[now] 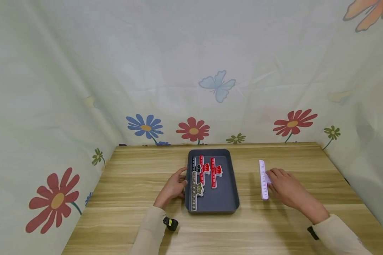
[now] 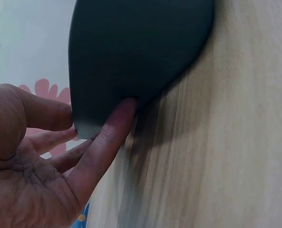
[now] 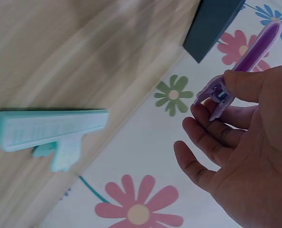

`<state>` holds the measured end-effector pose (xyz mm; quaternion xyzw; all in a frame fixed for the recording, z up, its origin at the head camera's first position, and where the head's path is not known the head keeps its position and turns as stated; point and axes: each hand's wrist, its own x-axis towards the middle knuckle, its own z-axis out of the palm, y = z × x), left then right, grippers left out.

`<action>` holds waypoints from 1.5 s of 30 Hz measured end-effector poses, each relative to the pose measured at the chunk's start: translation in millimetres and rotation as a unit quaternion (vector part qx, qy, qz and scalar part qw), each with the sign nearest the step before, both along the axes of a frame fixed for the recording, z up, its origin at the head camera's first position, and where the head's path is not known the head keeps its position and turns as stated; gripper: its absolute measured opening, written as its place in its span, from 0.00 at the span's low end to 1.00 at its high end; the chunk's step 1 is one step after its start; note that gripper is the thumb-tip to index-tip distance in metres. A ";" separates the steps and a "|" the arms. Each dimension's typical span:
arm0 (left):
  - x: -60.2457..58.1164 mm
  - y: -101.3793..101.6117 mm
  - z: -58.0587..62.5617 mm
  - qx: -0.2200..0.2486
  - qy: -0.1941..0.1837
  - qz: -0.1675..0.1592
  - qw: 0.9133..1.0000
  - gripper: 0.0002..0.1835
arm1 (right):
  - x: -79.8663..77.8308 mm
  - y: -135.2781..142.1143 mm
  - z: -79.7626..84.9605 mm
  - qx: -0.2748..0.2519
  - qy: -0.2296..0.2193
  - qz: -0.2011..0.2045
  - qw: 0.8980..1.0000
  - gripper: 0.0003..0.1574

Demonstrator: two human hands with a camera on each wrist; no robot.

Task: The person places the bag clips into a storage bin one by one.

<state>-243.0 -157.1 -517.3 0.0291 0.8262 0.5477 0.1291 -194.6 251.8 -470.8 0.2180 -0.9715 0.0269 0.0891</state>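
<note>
My left hand grips the left wall of a dark grey tray; in the left wrist view one finger presses the tray's outer side. Inside the tray lie a black clip, two red clips and a greyish clip, all with piano-key print. Right of the tray, my right hand pinches a light purple piano-key clip by its handle, above the table. In the right wrist view the thumb and fingers hold its spring end.
A mint-green clip rests on the wooden table in the right wrist view; I cannot make it out in the head view. Pale curtains printed with flowers and butterflies stand behind and beside the table.
</note>
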 end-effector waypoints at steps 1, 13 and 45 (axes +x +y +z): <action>-0.4 -0.1 0.1 -0.001 0.002 -0.001 1.000 0.33 | -0.1 -1.6 2.1 0.001 0.002 0.003 1.000 0.28; -2.3 -1.5 -3.4 0.002 0.000 -0.002 1.000 0.33 | -4.2 -21.7 19.4 0.002 0.000 0.011 1.000 0.31; -2.1 -1.1 -2.8 -0.007 -0.001 0.006 1.000 0.33 | -18.0 -101.3 22.2 -0.011 -0.044 0.067 0.997 0.34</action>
